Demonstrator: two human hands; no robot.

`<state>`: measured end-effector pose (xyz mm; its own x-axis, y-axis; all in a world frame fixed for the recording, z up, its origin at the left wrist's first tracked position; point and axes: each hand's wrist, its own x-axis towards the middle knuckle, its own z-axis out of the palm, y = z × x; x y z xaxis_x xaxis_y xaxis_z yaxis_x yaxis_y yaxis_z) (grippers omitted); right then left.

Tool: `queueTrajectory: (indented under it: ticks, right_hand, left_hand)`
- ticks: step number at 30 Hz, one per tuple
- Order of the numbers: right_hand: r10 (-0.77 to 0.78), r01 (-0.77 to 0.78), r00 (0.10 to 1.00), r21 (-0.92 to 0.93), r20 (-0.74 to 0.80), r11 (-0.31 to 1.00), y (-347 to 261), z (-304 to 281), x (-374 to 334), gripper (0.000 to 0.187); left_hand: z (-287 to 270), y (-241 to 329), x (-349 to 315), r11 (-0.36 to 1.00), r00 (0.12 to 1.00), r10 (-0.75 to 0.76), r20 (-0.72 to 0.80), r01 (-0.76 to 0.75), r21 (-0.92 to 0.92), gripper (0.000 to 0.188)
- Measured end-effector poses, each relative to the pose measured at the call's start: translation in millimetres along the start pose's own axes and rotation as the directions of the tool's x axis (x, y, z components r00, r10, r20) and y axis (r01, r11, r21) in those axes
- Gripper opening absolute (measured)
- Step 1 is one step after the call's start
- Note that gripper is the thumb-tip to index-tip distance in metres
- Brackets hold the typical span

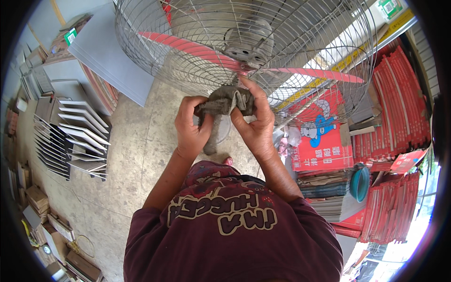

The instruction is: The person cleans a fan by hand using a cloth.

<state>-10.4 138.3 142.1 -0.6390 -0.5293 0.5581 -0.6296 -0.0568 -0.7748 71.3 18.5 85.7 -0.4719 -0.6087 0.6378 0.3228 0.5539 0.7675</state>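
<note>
The left hand (193, 127) and right hand (258, 124) are gripping a dirty grey cloth (240, 100) near a caged fan (251, 44).

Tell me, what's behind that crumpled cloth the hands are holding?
Past the cloth, there's a wire fan cage with red blades inside, and grey floor. Whatever the cloth and fingers cover can't be seen.
</note>
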Motion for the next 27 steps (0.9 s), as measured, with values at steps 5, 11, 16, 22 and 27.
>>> queueTrajectory:
  ticks: [5, 11, 16, 22, 27]
  right_hand:
    - [-0.205, 0.213, 0.976, -0.124, 0.073, 0.969, -17, -16, 29, 0.047]
    - [-0.498, 0.472, 0.867, -0.298, -0.013, 0.83, -34, -28, 75, 0.043]
    - [-0.453, 0.379, 0.891, -0.55, 0.001, 0.744, -19, -36, 74, 0.037]
    - [-0.25, 0.268, 0.961, -0.614, 0.116, 0.742, 0, -39, 44, 0.036]
    - [-0.147, 0.222, 0.974, -0.58, 0.174, 0.784, 13, -35, 27, 0.032]
  left_hand:
    - [-6, 13, 56, 0.958, 0.964, 0.258, -0.06, -0.248, 0.141, 0.033]
    - [0, 46, 123, 0.858, 0.855, 0.505, -0.117, -0.483, 0.174, 0.036]
    - [19, 34, 117, 0.869, 0.876, 0.478, -0.068, -0.46, 0.184, 0.034]
    - [27, -1, 64, 0.958, 0.968, 0.224, 0.113, -0.24, 0.158, 0.033]
    - [29, -28, 36, 0.991, 0.982, 0.013, 0.19, -0.038, 0.127, 0.032]
